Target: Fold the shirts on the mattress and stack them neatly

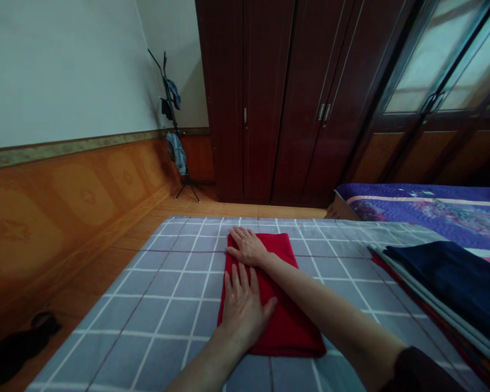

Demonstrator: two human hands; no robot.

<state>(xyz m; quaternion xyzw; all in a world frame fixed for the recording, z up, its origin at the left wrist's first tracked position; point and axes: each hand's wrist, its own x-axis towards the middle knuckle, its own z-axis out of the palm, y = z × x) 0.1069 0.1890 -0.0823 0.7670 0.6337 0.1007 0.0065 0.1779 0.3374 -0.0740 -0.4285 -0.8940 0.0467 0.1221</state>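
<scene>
The red cloth (286,321) was best smoothed outward by 2 spread hands, left (243,307) and right (248,247).

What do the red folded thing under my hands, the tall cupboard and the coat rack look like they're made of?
Red folded piece: fabric, matte and smooth, going by its soft folded edges; which fiber, I can't tell.
Cupboard: probably wood or wood veneer, dark reddish-brown with a slight sheen.
Coat rack: likely dark-painted metal, judging by its thin pole and slim legs.
</scene>
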